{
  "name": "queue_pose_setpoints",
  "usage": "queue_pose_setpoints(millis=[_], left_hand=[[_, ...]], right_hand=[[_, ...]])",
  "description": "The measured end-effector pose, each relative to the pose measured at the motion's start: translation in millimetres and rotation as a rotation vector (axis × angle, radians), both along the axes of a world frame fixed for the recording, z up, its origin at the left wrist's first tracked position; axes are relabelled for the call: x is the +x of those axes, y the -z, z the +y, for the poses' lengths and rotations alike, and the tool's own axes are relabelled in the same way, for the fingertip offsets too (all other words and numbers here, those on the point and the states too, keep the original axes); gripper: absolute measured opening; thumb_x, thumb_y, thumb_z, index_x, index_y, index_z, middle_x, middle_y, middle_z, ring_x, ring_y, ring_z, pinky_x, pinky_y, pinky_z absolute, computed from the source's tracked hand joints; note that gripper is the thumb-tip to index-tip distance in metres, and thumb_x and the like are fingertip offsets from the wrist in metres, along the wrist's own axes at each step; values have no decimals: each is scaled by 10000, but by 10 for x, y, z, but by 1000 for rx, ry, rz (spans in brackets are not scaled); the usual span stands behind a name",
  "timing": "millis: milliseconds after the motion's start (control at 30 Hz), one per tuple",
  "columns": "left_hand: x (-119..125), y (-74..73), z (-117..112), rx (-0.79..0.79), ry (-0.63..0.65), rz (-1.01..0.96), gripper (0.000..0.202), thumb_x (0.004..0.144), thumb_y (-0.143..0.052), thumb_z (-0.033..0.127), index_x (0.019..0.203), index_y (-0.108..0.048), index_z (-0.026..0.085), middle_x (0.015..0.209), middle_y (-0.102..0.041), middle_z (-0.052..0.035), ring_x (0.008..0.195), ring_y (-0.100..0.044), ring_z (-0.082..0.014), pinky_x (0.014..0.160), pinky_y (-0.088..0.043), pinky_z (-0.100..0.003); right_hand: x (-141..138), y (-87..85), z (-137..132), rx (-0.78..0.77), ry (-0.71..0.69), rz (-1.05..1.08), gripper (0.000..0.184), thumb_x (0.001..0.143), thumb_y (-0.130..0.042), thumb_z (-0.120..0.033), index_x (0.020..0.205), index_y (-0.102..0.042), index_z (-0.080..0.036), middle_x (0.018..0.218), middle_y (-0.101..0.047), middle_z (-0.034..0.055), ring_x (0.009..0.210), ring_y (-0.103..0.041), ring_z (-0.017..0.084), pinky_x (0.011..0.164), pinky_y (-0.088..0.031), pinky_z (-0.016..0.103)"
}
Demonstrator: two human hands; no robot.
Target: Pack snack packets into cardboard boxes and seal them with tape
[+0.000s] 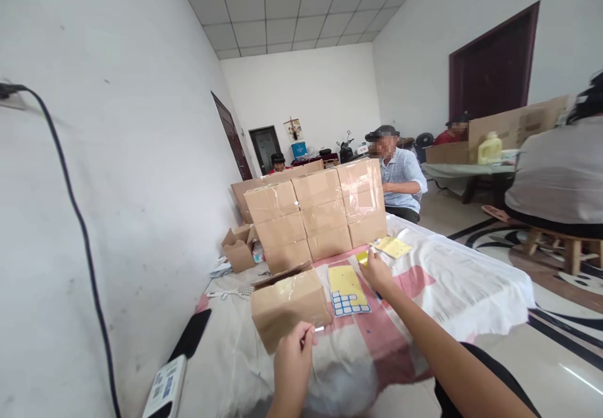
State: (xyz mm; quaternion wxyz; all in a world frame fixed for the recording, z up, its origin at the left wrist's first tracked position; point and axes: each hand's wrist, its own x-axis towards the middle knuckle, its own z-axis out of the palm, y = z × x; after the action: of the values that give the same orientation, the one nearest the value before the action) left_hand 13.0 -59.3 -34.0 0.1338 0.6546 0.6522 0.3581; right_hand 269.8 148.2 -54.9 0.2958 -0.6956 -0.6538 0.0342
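My left hand [293,355] is closed in a pinch on a small white sticker beside a taped cardboard box [288,305] on the table. My right hand [375,270] reaches forward with its fingers closed on a small yellow piece at the far end of a yellow label sheet [347,289] with blue-edged stickers. More yellow sheets [393,246] lie past it. A wall of stacked taped boxes [315,212] stands behind.
The table's white-and-pink cloth [466,289] hangs off the right edge. An open small box [239,249] sits at the back left. A black phone [191,334] and a white device [164,388] lie near the left wall. Other people sit beyond.
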Motion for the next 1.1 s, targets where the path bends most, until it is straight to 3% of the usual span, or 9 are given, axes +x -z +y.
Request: queue_pose_setpoints(millis=[133,367,600,700,867,1000,1100], left_hand=[[-53,-27,-16,19,-5,-9,323,952,-408,359,793,-664,243,744,-726,10,702,-663,-182,682,-422,-252],[-90,-121,-34,23,-22,9,267,946,-455,341,880,-696,246,807,-758,-5,785,-695,-196,721,-441,-257],[-94,-231,-40,3,-82,87,230,928,-515,351,970,-725,265,864,-783,-5,780,-695,-211,675,-409,-270],[-92,-278,-32,4,-71,98,251,932,-501,364,954,-729,261,843,-775,-7,750,-682,-206,653,-391,-272],[-50,-330,15,11,-47,52,251,934,-496,364,942,-724,259,815,-762,7,691,-653,-190,620,-365,-266],[5,-331,58,-23,-36,49,240,933,-509,360,903,-723,256,768,-744,0,654,-628,-187,582,-324,-261],[28,-341,57,-59,-16,57,244,943,-505,353,885,-724,261,732,-727,-6,648,-627,-190,576,-309,-263]], right_hand=[[185,12,45,2,-50,42,624,991,-454,-376,1490,-286,-42,1247,-606,275,1084,-656,343,851,-466,373],[459,66,-38,139,-176,462,486,887,-550,-410,1256,-565,-95,1177,-649,228,1139,-610,358,999,-447,454],[748,156,111,173,-95,461,542,1001,-231,-499,1366,-471,-178,1338,-599,143,1227,-575,253,1037,-468,422],[802,126,119,189,-115,427,551,1009,-220,-489,1411,-431,-176,1407,-547,144,1285,-538,225,1056,-457,376],[724,104,77,61,-107,213,594,990,-343,-456,1510,-274,-176,1468,-472,141,1318,-493,204,1052,-438,321],[590,58,115,-65,18,-3,550,959,-383,-412,1447,-346,-161,1400,-488,167,1272,-499,246,1030,-438,344],[464,-107,208,-98,130,-231,618,869,-559,-456,1373,-415,-128,1338,-501,208,1215,-525,318,1000,-456,405]])
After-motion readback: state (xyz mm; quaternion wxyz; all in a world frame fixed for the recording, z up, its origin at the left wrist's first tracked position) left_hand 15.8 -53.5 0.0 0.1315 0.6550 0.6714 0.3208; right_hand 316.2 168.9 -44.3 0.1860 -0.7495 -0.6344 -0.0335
